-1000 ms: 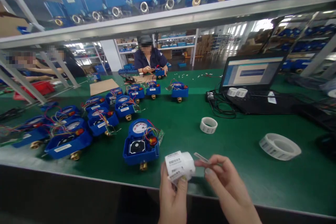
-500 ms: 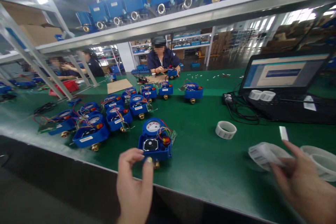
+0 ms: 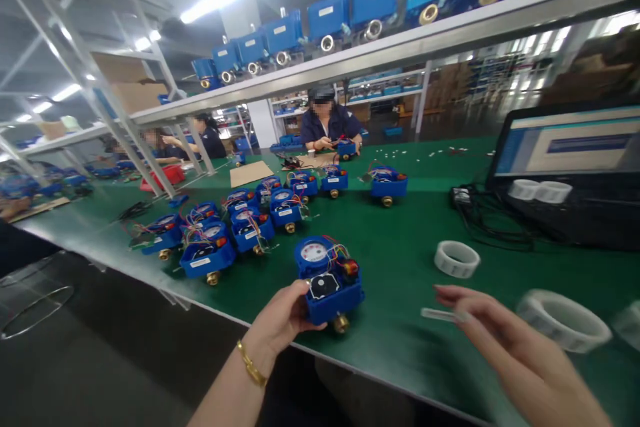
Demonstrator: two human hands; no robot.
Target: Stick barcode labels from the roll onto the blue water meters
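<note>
Near the bench's front edge is a blue water meter (image 3: 330, 303) with a round dial, loose coloured wires and a brass fitting. My left hand (image 3: 283, 317) grips its left side, thumb on the upper edge and fingers underneath. To the right, my right hand (image 3: 505, 340) pinches a small white label strip (image 3: 439, 315) between thumb and finger, above the green surface and apart from the meter. Just beyond that hand lies a roll of labels (image 3: 565, 320), and a smaller label roll (image 3: 457, 259) sits further back.
Several similar blue meters (image 3: 250, 230) stand to the left. A laptop (image 3: 570, 167) with two small rolls on it is at the right, beside black cables (image 3: 475, 217). Overhead runs a shelf (image 3: 350, 50) of blue units. A co-worker (image 3: 330, 123) sits opposite.
My left hand has closed on the near meter's side. My right hand has let go of the label roll and moved left with the strip. The view has shifted left.
</note>
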